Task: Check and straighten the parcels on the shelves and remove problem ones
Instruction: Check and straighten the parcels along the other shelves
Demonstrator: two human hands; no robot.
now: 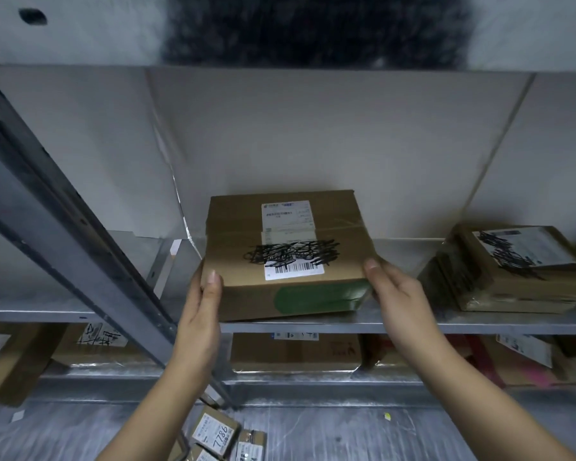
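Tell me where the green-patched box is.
In the head view, the green-patched box sits mid-frame on the upper metal shelf, gripped at its front corners by the left hand and right hand, left of a scribbled-label parcel.

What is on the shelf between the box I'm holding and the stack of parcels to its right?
Only the right hand, gripping the box; past it, bare metal shelf up to the stack of parcels, in the head view.

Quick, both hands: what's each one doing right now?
Left hand: grips the cardboard box at its near left corner, thumb on top.
Right hand: grips the same box at its near right corner.
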